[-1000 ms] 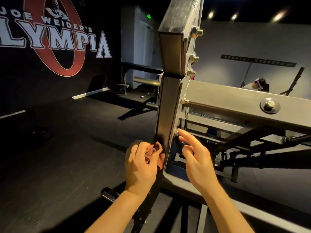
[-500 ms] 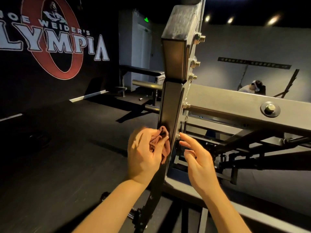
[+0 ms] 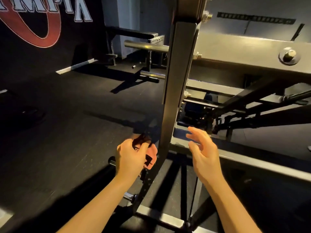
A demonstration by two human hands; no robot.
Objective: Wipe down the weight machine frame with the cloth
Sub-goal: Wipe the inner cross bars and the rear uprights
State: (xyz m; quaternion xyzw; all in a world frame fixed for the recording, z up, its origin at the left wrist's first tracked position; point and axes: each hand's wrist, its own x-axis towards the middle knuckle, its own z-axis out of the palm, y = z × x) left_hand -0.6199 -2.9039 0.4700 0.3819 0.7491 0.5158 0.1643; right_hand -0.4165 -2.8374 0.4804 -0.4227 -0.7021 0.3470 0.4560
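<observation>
Left hand [image 3: 131, 158]: fingers [image 3: 143, 147] curled round a bunched reddish cloth [image 3: 150, 154], which sits in the grip and sticks out on the right, towards the post.

Cloth: low down at the left edge of the frame's upright post [image 3: 175, 91]; whether it touches the post cannot be told.

Right hand [image 3: 204, 155]: fingers loosely spread, holding nothing, right of the post and apart from it.

Frame: grey cross beam [image 3: 235, 54] runs right from the post, with a large bolt [image 3: 288, 55].

Surroundings: dark floor [image 3: 67, 123]; steel bar [image 3: 144, 46] far behind the post; red and white wall logo [image 3: 42, 22], far left.
</observation>
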